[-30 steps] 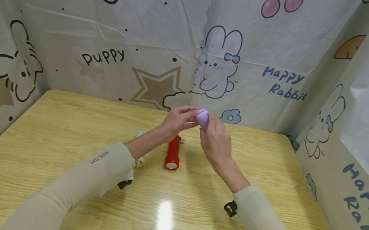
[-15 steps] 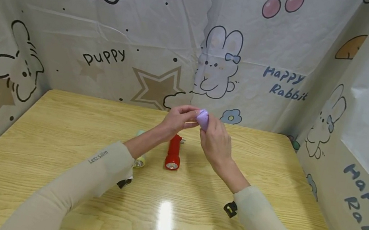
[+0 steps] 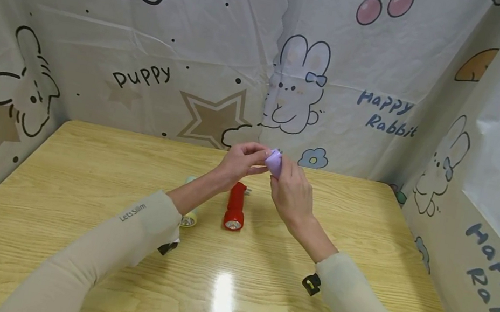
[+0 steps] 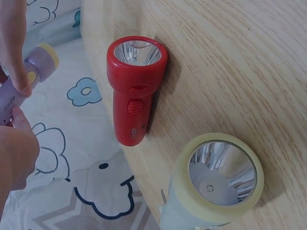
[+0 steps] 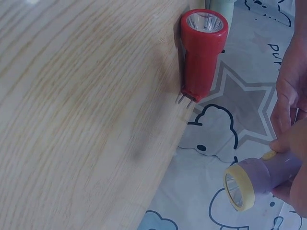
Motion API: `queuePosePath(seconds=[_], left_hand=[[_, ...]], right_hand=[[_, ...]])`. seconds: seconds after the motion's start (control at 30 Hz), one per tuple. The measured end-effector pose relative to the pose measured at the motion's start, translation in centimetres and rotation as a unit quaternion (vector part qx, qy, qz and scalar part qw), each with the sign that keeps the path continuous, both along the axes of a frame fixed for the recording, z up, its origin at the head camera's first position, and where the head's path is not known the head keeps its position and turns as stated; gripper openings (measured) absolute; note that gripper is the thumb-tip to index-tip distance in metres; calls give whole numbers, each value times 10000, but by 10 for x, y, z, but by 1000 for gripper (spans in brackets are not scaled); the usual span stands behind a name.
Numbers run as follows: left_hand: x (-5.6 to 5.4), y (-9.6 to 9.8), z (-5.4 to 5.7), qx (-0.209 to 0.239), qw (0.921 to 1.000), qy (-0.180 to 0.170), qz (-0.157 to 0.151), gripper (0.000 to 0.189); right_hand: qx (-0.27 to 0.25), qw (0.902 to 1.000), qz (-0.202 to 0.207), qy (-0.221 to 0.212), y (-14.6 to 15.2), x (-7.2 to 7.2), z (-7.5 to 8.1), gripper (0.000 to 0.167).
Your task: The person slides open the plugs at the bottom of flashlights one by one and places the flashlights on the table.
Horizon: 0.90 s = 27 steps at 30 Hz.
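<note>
Above the far part of the table, both hands hold a purple flashlight point(image 3: 273, 164) with a yellow rim around its lens. My right hand point(image 3: 293, 191) grips its body, the thumb close to the yellow switch in the right wrist view. With thumb and fingers, my left hand point(image 3: 242, 164) pinches the tail end. The flashlight's lens end point(image 5: 240, 187) is hidden from the head view by the right hand. Below the hands lies a red flashlight point(image 3: 235, 208), its lens toward me and metal plug prongs point(image 5: 184, 99) out at its tail.
A pale green flashlight point(image 4: 216, 182) with a yellow rim lies left of the red one, partly behind the left forearm in the head view. The wooden table point(image 3: 357, 282) has printed cloth walls point(image 3: 148, 52) at its back and sides.
The tail end of the purple flashlight has shifted slightly between the fingers. Both hands stay almost in place, and the red and green flashlights have not moved.
</note>
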<state>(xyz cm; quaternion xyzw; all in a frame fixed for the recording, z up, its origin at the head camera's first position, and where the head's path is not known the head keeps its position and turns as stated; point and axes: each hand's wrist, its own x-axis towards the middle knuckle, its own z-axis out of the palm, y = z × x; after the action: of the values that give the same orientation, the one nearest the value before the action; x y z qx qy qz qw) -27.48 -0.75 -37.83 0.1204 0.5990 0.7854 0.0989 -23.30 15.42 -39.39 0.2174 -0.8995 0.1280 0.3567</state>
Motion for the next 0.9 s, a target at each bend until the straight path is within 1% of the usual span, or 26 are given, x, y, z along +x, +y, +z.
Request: queuePosePath(seconds=[0.27,0.53,0.8,0.9], left_hand=[[1,-2,1,-103,9999,-16,9,25],[0,-2,-1,-150,9999,-25,36,25],[-2,0,0,-197,9998,38,24,24],[-2,0,-1,-177,9998,16,19,23]], right_hand=[[0,10000,1,-59,-1,2,1,46],[2,9999,-5,-101,-1,1,1,46],[3,10000,12,77,0,0,0,42],[-15,10000,33,79,1,-1,-1,43]])
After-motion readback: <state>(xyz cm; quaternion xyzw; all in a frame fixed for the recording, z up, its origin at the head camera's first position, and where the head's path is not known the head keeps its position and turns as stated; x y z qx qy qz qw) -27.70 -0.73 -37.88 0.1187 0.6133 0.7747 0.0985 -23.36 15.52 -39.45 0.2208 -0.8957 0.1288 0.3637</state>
